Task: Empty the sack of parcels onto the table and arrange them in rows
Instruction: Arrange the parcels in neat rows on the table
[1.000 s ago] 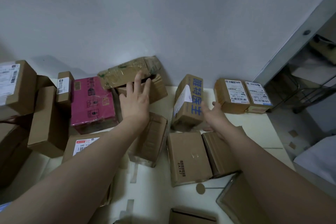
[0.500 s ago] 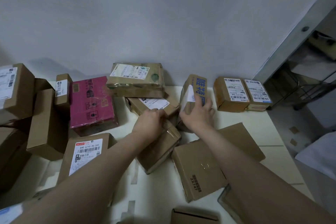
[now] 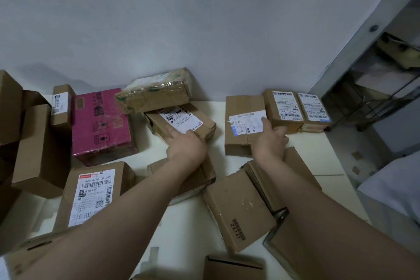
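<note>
A person's left hand (image 3: 186,149) grips the near end of a labelled box (image 3: 181,121) at the middle of the white desk (image 3: 306,152). A taped box (image 3: 156,95) rests across its far end. The right hand (image 3: 270,142) holds a flat box (image 3: 241,107) by its near right corner, thumb on the white label. This box lies just beside a small labelled box (image 3: 283,107) by the wall. A pink box (image 3: 102,125) sits to the left.
</note>
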Available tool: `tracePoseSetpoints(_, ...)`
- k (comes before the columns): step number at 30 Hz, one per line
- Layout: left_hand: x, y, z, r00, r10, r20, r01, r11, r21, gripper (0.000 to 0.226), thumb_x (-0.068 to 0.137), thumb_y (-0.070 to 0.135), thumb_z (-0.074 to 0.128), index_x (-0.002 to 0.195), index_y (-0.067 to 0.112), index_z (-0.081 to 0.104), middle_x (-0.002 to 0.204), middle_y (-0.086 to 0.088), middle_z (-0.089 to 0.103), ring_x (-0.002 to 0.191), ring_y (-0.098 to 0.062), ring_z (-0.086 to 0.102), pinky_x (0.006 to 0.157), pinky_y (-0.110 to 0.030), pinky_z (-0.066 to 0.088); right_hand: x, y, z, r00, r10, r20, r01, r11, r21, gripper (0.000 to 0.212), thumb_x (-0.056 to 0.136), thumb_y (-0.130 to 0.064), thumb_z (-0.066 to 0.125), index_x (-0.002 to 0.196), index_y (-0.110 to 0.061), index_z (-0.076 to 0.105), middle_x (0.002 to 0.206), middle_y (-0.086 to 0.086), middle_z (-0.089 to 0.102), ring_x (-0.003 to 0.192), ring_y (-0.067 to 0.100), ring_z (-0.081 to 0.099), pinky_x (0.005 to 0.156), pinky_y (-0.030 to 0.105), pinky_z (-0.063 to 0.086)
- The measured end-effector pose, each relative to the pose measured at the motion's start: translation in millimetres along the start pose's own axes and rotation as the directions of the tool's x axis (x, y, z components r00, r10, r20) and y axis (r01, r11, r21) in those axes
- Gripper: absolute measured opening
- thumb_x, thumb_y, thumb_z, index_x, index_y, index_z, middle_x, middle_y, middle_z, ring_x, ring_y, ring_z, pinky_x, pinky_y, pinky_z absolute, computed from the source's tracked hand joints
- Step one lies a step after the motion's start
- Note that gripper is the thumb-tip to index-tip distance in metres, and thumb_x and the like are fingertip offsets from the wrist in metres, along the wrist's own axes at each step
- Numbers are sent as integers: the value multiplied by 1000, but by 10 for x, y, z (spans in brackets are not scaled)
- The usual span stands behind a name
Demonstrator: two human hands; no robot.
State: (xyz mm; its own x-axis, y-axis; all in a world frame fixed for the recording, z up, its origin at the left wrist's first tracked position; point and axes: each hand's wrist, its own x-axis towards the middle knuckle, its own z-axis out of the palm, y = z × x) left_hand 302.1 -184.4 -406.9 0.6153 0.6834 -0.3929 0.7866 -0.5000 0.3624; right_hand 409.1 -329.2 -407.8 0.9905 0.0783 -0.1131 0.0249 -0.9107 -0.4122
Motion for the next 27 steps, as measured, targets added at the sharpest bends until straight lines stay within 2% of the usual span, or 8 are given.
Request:
tracePoseSetpoints(3,-7,-7,5,996,82,46,-86,991,104,66,98,56,31,142,7,39,161,-15,4,139,-51,18,103,-46,37,-34,6,78,994,-48,95,47,999,14,44,95,-11,48,138,-18,49,146,12,26,127,35,36,96,37,39)
tracePoseSetpoints(6,12,-130,36,988,153,33,-156,978,137,68,95,63,32,139,14,46,158,-10,14,137,-49,23,106,-46,33,-104,-32,179,986,-121,116,115,992,60,43,94,-16,50,136,-10,47,159,15,8,144,34,17,113,39,28)
tracePoseSetpoints(8,20,-208,60,980,196,27,-197,970,144,65,94,64,31,136,18,51,156,-10,17,136,-47,26,109,-45,30,-143,-57,224,981,-168,97,165,985,40,41,93,-17,51,134,-9,48,160,15,1,148,32,7,115,38,25)
tracePoseSetpoints(12,-35,-252,66,972,235,29,-237,965,113,57,93,62,36,127,23,60,150,-6,27,134,-44,30,108,-43,35,-193,-156,213,976,-216,-9,213,970,-115,42,89,-16,55,130,-13,52,144,11,27,128,31,32,100,35,38)
tracePoseSetpoints(17,-84,-287,51,960,280,-3,-279,957,81,52,92,59,42,124,23,61,150,4,36,132,-32,39,108,-51,34,-218,-344,186,981,-144,127,151,988,-42,60,91,-27,54,145,-10,34,151,12,25,132,35,35,102,39,37)
tracePoseSetpoints(20,-88,-296,-15,938,266,-223,-264,964,41,45,92,49,51,127,20,55,148,-4,35,129,-33,40,105,-50,35,-276,-438,214,963,-264,59,266,963,-39,51,93,-34,54,139,-15,44,144,12,35,130,33,36,103,41,36)
tracePoseSetpoints(23,5,-299,-141,815,259,-518,-322,946,-32,51,84,31,64,129,13,48,143,-11,36,127,-34,39,101,-48,39,-347,-573,327,900,-375,223,397,916,-62,60,90,-48,56,144,-27,39,154,7,24,141,30,20,110,46,29)
tracePoseSetpoints(27,266,-155,-339,804,294,-517,-344,939,0,81,82,25,65,150,25,21,160,-2,13,148,-28,7,112,-62,23,-407,-800,501,876,-370,310,408,911,-65,76,81,-54,64,146,-34,31,160,4,3,144,32,9,115,53,19)
